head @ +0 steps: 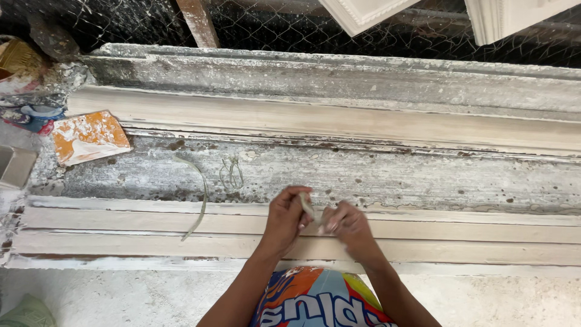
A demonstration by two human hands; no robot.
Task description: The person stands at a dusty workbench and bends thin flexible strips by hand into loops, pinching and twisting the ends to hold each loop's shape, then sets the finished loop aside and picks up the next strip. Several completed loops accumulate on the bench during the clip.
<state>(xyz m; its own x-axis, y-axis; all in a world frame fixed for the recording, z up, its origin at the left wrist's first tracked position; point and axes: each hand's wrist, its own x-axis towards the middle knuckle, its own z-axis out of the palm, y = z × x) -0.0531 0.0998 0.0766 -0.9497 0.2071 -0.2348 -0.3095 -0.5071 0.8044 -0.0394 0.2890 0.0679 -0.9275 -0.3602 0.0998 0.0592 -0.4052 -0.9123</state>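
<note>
I see a small pale strip (311, 209) pinched between my two hands, held just above the near plaster moulding (151, 233) that runs across the bench. My left hand (285, 219) is curled almost closed, fingers and thumb gripping the strip's upper end. My right hand (348, 225) is closed too, fingertips pressed on the strip's lower end, right against the left hand's fingers. What the strip is made of I cannot tell.

To the left of my left hand, a thin curved band (198, 200) lies across the moulding and the grey, plaster-spattered bench top (423, 175). Just beyond the left hand, a small tangle of thin wire or fibre (231, 174) rests on that same surface. Farther beyond both hands, a second long moulding (339, 121) lies parallel to the near one. Well off to the left and beyond, an orange sponge or pad (89, 137) crusted with white sits at the bench's end, with a plaster-caked container (24, 72) past it. Wire mesh (290, 30) backs the bench, and white cast pieces (363, 11) hang above it. Below my wrists is a bright printed garment (318, 300).
</note>
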